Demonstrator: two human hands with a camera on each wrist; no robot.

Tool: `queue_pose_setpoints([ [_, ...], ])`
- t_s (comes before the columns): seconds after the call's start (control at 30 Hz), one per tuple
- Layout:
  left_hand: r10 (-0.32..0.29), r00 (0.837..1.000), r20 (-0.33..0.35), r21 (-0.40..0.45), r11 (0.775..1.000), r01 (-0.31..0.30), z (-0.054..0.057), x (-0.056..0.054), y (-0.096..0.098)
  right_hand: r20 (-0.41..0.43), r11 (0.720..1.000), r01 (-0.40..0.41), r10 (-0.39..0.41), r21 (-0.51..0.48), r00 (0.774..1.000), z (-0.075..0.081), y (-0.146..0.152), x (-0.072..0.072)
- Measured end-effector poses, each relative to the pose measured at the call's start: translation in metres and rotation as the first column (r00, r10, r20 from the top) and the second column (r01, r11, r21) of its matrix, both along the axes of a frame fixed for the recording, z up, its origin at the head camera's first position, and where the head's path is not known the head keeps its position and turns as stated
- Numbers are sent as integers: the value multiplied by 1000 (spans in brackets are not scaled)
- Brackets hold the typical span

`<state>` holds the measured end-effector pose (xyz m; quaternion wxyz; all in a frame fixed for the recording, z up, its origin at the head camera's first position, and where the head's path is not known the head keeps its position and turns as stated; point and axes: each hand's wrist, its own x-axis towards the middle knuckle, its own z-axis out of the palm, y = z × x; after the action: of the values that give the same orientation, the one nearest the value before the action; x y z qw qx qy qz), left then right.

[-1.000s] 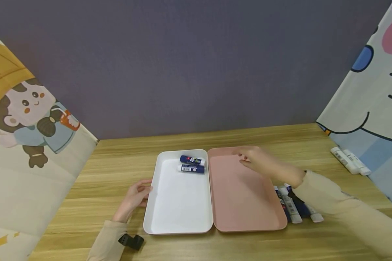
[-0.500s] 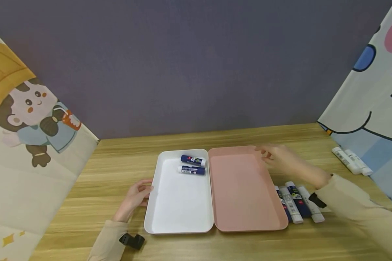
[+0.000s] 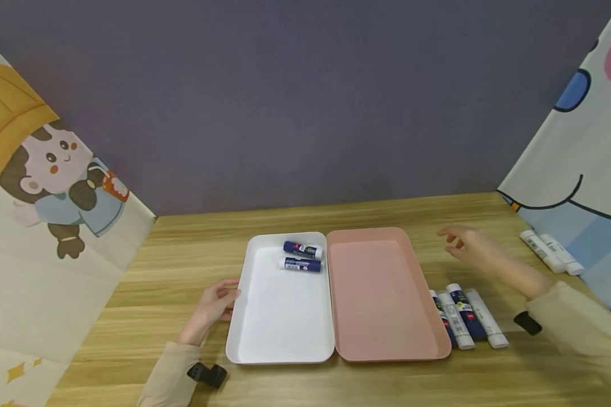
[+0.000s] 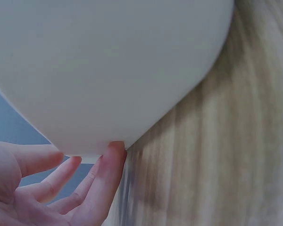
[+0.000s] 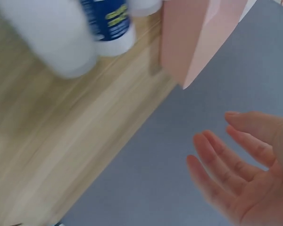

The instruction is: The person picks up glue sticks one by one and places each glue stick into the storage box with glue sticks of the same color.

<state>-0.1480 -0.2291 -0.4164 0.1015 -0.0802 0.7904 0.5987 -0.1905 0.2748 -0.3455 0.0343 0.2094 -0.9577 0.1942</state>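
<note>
My left hand (image 3: 213, 311) holds the left wall of the white tray (image 3: 280, 339), thumb at the rim and fingers against the outer side, as the left wrist view (image 4: 80, 188) also shows. Two navy-and-white glue sticks, an upper one (image 3: 302, 250) and a lower one (image 3: 301, 264), lie inside that tray near its far right corner. My right hand (image 3: 470, 246) hovers right of the pink tray (image 3: 387, 305), fingers loosely bent and nothing between them. Below it, several glue sticks, among them a navy one (image 3: 465, 308) and a white one (image 3: 486, 319), lie side by side.
The pink tray adjoins the white one and bears nothing. Two white glue sticks (image 3: 551, 253) lie by the right-hand patterned panel (image 3: 598, 186). A grey panel (image 3: 305, 113) stands behind the wooden table (image 3: 183, 243), and another patterned panel (image 3: 56, 186) is on the left.
My right hand has moved from above the pink tray rightward past its edge, uncovering the row of glue sticks. The left hand stays at the white tray.
</note>
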Motion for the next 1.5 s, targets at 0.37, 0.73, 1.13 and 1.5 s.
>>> queue_pose_setpoints([
  [0.37, 13, 1000, 7, -9, 1000, -13, 0, 0, 1, -5, 994, 66, -65, 85, 998, -13, 41, -2],
  [0.73, 18, 1000, 10, -24, 1000, -18, 0, 0, 1, -11, 984, 123, -122, 127, 992, -24, 81, -5],
  [1.13, 20, 1000, 9, -27, 999, -19, 0, 0, 2, 20, 963, 187, -194, 194, 981, -34, 119, -6],
  [1.5, -2, 1000, 3, -6, 1000, 2, 0, 1, 1, 57, 955, 247, -260, 163, 964, -41, 138, -7],
])
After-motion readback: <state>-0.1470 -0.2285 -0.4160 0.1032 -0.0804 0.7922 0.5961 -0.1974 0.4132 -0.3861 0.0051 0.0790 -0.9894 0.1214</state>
